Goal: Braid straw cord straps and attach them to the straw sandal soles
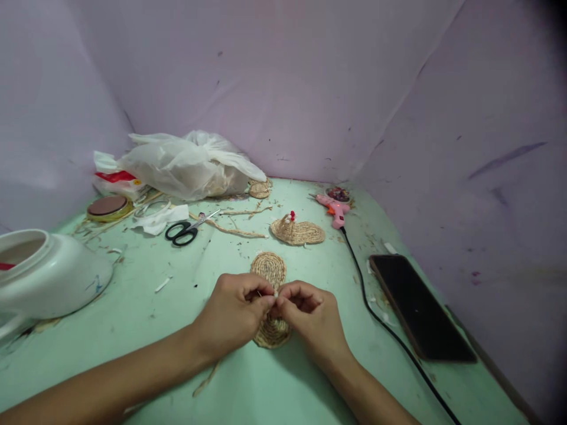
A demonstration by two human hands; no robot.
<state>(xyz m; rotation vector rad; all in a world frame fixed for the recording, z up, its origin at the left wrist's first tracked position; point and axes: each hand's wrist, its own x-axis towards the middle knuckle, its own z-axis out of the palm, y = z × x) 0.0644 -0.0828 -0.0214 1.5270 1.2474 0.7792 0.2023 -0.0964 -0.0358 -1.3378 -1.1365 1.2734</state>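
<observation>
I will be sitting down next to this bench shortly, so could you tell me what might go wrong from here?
1. The glue gun lies on the table and its black cord runs close past the right hand; an elbow could snag it and drag the gun.
2. The phone lies beside that cord, near the table edge, and might get knocked.
3. The left hand and right hand pinch at the woven mat in a tight spot, so a loose strand may slip.

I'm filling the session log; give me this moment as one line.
left hand pinching woven straw piece | right hand pinching same spot | scissors, glue gun, phone lying untouched on table
</observation>
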